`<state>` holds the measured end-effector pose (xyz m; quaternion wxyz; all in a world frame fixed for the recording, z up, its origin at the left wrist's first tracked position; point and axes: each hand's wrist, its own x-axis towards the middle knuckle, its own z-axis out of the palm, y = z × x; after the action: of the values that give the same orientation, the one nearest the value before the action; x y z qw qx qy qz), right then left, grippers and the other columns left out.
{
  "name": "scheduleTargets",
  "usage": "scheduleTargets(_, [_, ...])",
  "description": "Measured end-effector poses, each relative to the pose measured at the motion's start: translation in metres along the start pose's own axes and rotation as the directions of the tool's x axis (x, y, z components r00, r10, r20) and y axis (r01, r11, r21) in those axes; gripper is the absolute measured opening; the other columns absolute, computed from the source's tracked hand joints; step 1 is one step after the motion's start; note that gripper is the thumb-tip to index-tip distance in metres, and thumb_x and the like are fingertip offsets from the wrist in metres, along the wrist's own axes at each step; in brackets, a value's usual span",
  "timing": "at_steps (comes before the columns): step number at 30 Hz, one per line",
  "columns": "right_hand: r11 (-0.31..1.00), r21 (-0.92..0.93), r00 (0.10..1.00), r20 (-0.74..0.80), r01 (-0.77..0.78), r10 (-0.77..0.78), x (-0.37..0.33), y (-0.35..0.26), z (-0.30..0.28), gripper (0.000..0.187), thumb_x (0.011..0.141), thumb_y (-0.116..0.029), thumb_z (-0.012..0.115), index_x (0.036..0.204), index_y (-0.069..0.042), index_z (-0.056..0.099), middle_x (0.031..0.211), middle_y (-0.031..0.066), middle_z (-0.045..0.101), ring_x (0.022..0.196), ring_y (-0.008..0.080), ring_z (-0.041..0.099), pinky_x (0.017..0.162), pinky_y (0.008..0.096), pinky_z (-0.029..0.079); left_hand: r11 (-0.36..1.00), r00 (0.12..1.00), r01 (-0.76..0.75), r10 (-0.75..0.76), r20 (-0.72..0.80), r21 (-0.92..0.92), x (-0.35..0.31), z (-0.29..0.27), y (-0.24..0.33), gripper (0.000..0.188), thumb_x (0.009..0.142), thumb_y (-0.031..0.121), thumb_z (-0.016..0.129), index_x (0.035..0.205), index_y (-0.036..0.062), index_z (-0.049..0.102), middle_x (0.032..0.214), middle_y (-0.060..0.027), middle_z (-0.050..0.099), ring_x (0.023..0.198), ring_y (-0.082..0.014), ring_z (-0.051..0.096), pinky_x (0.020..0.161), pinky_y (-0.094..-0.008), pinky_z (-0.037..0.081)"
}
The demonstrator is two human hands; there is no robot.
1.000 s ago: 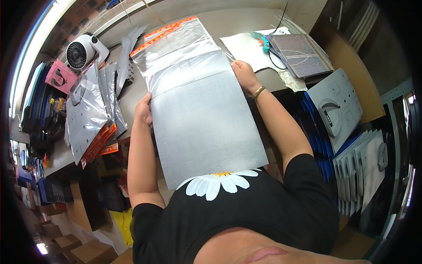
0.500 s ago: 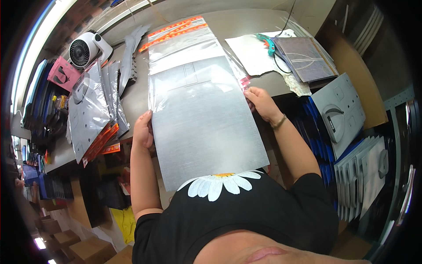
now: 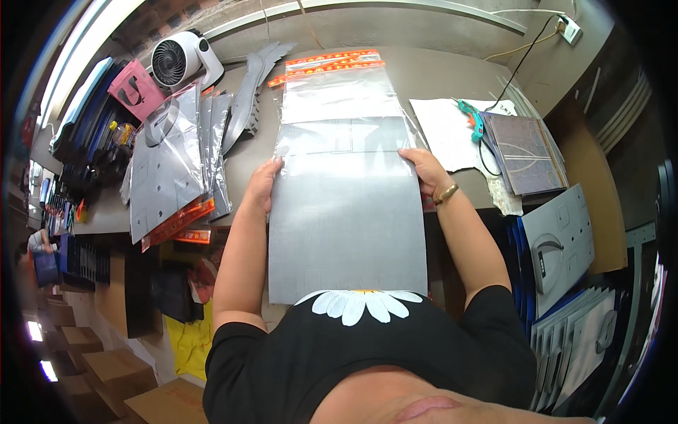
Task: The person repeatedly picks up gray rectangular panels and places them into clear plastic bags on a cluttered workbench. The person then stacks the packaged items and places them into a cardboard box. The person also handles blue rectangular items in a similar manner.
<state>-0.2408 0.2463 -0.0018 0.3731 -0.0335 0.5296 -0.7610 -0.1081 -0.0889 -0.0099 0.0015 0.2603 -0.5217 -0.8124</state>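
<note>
A flat grey panel [image 3: 346, 233] lies in front of me, its near edge against my shirt. Its far part is inside a clear plastic bag [image 3: 339, 95], which has an orange patterned strip at its far end. My left hand [image 3: 265, 185] closes on the left edge of the panel near the bag's mouth. On the opposite edge, my right hand [image 3: 426, 172] grips bag and panel together, thumb on top. The fingers beneath the panel are hidden on both sides.
Bagged grey panels with handles [image 3: 169, 159] lie at the left, below a white fan [image 3: 185, 62] and a pink bag [image 3: 138, 92]. At right are a teal glue gun [image 3: 471, 120] on white paper and stacked dark boards [image 3: 524, 154]. Grey cases [image 3: 558, 247] stand below the table's right edge.
The panel and bag have turned from a slant to nearly straight ahead of me. Both hands keep hold of the sides. The view has shifted, so the surroundings sit farther right on the table.
</note>
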Motion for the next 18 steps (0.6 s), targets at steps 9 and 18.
scheduleTargets(9, [0.982,-0.043,0.983,0.003,-0.185,0.185,-0.104,0.034,-0.007,0.02,0.091,-0.014,0.058,0.101,0.003,0.061,0.084,0.0027,0.063,0.069,0.0083,0.056,0.062,0.0217,0.045,0.996,0.981,0.072,-0.06,0.187,-0.059,-0.099,-0.017,-0.051,0.036,0.096,0.025,0.05,0.12,-0.0012,0.052,0.113,-0.0122,0.062,0.099,-0.0207,0.062,0.088,-0.0364,0.05])
scheduleTargets(18, [0.954,-0.27,0.99,-0.093,-0.129,0.107,-0.06,0.031,0.01,0.033,0.091,-0.029,0.059,0.098,0.004,0.06,0.088,0.0068,0.065,0.074,0.0094,0.06,0.064,0.0235,0.049,0.974,0.97,0.225,-0.227,-0.084,-0.032,-0.099,0.013,-0.027,0.057,0.089,0.029,0.061,0.133,-0.0007,0.041,0.123,-0.0147,0.056,0.107,-0.0267,0.059,0.092,-0.0392,0.048])
